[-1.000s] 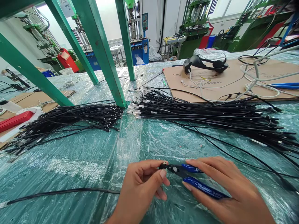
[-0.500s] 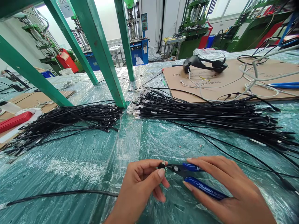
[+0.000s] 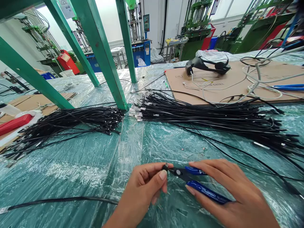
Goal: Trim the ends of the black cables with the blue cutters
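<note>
Between thumb and fingertips, my left hand (image 3: 144, 186) pinches a small black cable connector (image 3: 165, 167) with a bit of bare metal at its end. A black cable (image 3: 64, 199) runs from the left edge to behind that hand. My right hand (image 3: 232, 190) is wrapped around the blue handles of flush cutters (image 3: 190, 175). The jaws point left and their tip is at the side of the connector; whether the blades are fully closed I cannot make out. Both hands are low over the film-covered table (image 3: 78, 171).
A large bundle of black cables (image 3: 204, 114) lies ahead to the right, a smaller pile (image 3: 78, 118) to the left. Green posts (image 3: 102, 53) rise between them. A headset (image 3: 206, 65) sits on cardboard (image 3: 268, 72); a red tool (image 3: 15, 123) lies far left.
The connector has turned slightly in my left fingers, and the lower fingers have curled in. The cutters have shifted a touch left, staying at the connector.
</note>
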Available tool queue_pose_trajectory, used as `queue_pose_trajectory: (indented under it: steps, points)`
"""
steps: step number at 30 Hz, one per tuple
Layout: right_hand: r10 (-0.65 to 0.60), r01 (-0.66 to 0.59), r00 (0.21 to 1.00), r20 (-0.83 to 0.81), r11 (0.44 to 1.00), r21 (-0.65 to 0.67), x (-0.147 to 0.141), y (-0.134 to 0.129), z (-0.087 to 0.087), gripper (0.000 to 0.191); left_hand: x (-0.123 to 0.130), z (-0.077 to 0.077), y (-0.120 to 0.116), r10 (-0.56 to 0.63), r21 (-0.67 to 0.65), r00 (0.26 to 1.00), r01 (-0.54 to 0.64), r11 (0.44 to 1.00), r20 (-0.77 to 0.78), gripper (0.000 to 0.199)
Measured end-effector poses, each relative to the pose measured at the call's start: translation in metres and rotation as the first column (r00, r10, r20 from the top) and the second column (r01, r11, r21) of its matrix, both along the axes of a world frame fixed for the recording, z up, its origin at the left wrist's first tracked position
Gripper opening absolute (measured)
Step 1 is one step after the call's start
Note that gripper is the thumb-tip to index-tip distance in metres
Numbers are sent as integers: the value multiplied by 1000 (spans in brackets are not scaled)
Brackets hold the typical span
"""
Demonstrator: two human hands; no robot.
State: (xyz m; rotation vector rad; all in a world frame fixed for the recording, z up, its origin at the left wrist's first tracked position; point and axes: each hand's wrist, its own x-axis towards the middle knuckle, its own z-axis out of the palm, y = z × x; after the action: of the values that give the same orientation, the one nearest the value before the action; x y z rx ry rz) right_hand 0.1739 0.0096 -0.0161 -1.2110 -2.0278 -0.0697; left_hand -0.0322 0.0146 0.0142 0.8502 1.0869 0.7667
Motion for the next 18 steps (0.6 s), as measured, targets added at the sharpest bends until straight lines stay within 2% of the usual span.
queue_pose_trajectory:
  steps: [7,18]
  points:
    - [-53,52,998,-35,998,-21,2,-1,1,23,1,2,-2,-20,33,1000,21,999,-17,44]
    - [-7,7,1000,2,1000,-19,1,-1,2,24,0,2,-3,-50,13,998,51,999,-41,45]
